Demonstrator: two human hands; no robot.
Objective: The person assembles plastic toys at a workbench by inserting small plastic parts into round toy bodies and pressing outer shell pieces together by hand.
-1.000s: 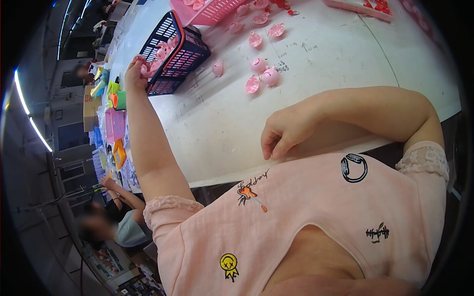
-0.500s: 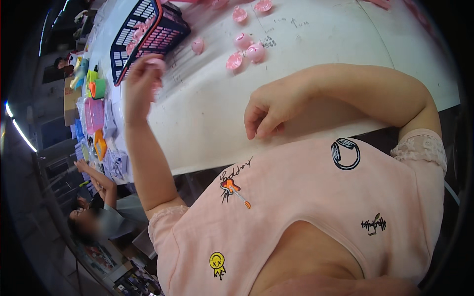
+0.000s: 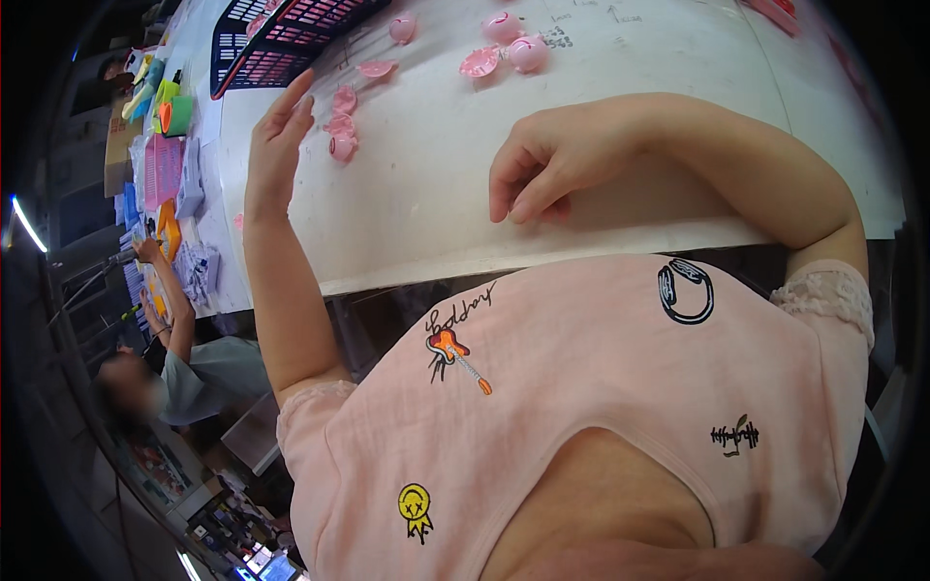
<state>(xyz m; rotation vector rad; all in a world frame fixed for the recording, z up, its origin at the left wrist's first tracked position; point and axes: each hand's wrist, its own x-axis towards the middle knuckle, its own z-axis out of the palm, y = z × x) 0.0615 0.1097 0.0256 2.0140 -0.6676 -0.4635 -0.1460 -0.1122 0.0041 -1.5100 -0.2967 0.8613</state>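
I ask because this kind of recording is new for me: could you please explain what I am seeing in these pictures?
There is no machine here, only a person's two bare hands. The camera is worn on that person's head and looks down, and its wide lens bends straight edges.

The left hand is open and looks empty, near a dark blue basket. The right hand is curled at the table's near edge; whether it holds anything is hard to tell.

On the white table lie a short row of pink pieces, round pink balls and a hollow pink shell. Another person is at the left.
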